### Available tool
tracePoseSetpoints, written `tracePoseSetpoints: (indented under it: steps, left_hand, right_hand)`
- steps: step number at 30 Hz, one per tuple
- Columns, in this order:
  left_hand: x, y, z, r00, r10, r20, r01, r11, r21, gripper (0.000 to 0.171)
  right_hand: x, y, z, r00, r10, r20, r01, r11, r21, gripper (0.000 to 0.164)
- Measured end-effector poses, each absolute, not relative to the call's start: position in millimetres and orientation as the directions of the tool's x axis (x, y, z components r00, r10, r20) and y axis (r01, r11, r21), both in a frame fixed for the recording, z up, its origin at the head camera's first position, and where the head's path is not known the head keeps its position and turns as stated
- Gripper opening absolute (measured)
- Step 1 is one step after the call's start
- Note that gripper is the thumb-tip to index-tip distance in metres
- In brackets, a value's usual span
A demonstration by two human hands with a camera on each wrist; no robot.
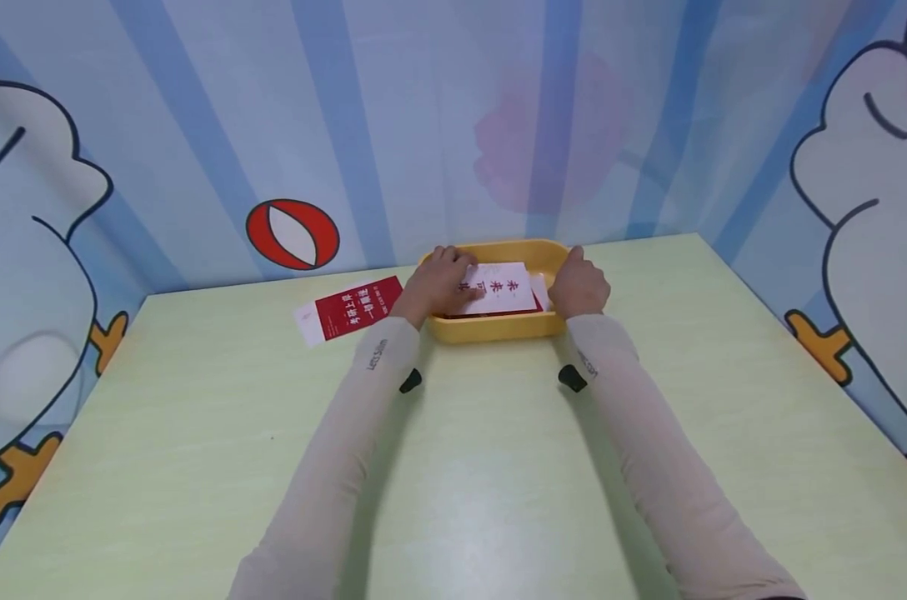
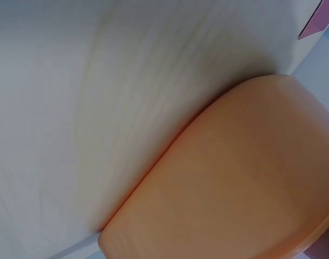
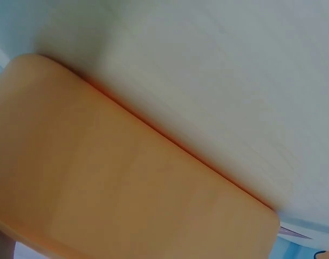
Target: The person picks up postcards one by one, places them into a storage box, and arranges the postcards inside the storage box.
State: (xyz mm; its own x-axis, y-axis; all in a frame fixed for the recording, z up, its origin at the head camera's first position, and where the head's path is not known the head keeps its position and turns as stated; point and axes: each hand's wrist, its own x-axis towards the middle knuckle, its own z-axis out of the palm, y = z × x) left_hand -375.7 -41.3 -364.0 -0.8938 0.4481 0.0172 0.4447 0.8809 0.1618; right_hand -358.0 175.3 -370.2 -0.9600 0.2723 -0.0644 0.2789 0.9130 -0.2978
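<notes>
A yellow plastic basket (image 1: 491,332) stands on the table against the back wall, with white and red printed cards (image 1: 498,279) lying inside. My left hand (image 1: 440,283) holds the basket's left end, its thumb and index finger reaching inward over the cards. At the opposite end, my right hand (image 1: 579,285) grips the rim with curled fingers. The left wrist view is filled mostly by the basket's outer wall (image 2: 224,178), seen close up beside the tabletop. Similarly, the basket's side (image 3: 127,162) covers much of the right wrist view. The hands hide both end rims.
Left of the basket, a red card (image 1: 359,307) and a pale one (image 1: 308,323) lie overlapping on the table (image 1: 468,467). A patterned blue backdrop (image 1: 438,125) rises directly behind the table, with printed side panels at left and right.
</notes>
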Motion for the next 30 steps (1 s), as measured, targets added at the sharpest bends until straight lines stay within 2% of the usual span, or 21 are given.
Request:
tracePoseSetpoints:
  steps: [9,30]
  left_hand:
    - [-377.5,-39.8,-367.4,-0.896,0.444,-0.009,0.442,0.894,0.072,0.062]
    - [-371.1,-38.3,-364.1,-0.907,0.419,-0.036,0.417,0.907,0.053,0.056]
  right_hand:
    - [-355.7,175.9,-369.7,-0.963,0.265,-0.042,0.265,0.912,-0.313,0.048]
    - [-357.2,175.3,-369.0,-0.961,0.270,-0.065,0.276,0.909,-0.312,0.054]
